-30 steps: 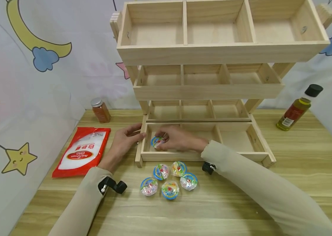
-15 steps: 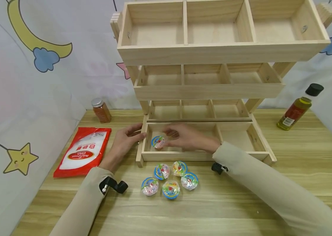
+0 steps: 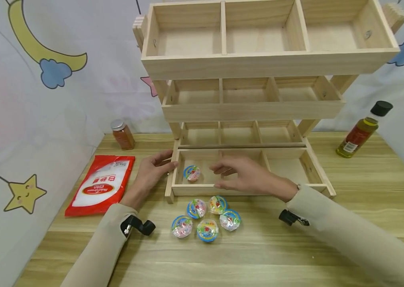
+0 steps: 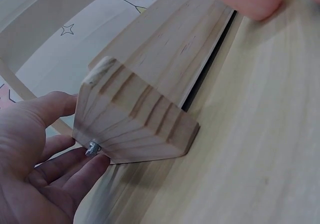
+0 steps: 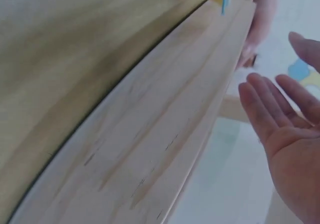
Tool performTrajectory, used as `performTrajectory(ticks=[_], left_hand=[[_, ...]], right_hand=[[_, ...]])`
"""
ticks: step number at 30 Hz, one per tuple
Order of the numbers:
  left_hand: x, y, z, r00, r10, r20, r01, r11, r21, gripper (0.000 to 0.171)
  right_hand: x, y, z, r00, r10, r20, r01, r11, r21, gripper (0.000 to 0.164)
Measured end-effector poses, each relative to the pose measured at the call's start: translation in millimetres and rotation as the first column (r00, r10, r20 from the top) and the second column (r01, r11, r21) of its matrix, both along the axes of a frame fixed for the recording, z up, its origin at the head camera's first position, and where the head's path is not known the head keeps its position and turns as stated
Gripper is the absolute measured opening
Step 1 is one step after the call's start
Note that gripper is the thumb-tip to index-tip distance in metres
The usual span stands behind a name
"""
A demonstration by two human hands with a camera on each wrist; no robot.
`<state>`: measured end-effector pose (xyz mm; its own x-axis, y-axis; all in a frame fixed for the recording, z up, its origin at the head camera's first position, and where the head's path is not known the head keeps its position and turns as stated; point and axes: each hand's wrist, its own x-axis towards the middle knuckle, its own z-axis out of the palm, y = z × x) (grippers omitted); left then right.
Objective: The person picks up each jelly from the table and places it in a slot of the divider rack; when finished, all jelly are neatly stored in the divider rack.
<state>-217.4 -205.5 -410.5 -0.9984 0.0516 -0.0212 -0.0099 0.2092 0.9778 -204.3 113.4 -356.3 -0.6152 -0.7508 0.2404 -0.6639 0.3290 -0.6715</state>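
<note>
One small round jelly cup (image 3: 192,173) with a printed blue-edged lid sits in the left compartment of the rack's lowest wooden tray (image 3: 245,191). My right hand (image 3: 245,175) hovers over the middle of that tray, to the right of the cup, fingers apart and holding nothing. In the right wrist view the palm (image 5: 295,154) faces up with its fingers extended. My left hand (image 3: 150,173) touches the left side post of the rack (image 3: 170,185) with relaxed fingers. Seen from the left wrist, its fingertips (image 4: 97,166) lie at the post by a metal bolt (image 4: 93,148).
Several more jelly cups (image 3: 207,230) lie on the table in front of the rack. A red and white bag (image 3: 98,185) and a spice jar (image 3: 123,135) are on the left. An oil bottle (image 3: 361,131) stands at right. Upper trays (image 3: 270,65) overhang the lowest one.
My right hand has let go of the jelly cup in the left compartment and moved right, its fingers spreading. The cup stays put there. My left hand has not moved.
</note>
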Motion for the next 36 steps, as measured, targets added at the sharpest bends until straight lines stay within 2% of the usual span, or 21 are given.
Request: performTrajectory(ticks=[7, 17, 29, 36], left_hand=[[0.7, 0, -0.3, 1.0, 0.0, -0.018, 0.0, 1.0, -0.005, 0.059], [-0.5, 0, -0.4, 1.0, -0.002, -0.022, 0.002, 1.0, -0.022, 0.059], [-1.3, -1, -1.2, 1.0, -0.006, -0.019, 0.005, 1.0, -0.026, 0.061], [-0.9, -1, -1.1, 1.0, -0.004, -0.016, 0.003, 1.0, -0.03, 0.061]], right_hand=[[21.8, 17, -1.3, 1.0, 0.014, -0.01, -0.014, 1.0, -0.02, 0.038], [50.0, 36, -7.0, 0.996, 0.044, 0.079, -0.043, 0.999, -0.012, 0.038], [60.0, 40, -19.8, 0.995, 0.049, 0.089, -0.049, 0.999, 0.006, 0.038], [61.2, 38, -30.7, 0.995, 0.08, 0.054, -0.08, 0.997, 0.007, 0.04]])
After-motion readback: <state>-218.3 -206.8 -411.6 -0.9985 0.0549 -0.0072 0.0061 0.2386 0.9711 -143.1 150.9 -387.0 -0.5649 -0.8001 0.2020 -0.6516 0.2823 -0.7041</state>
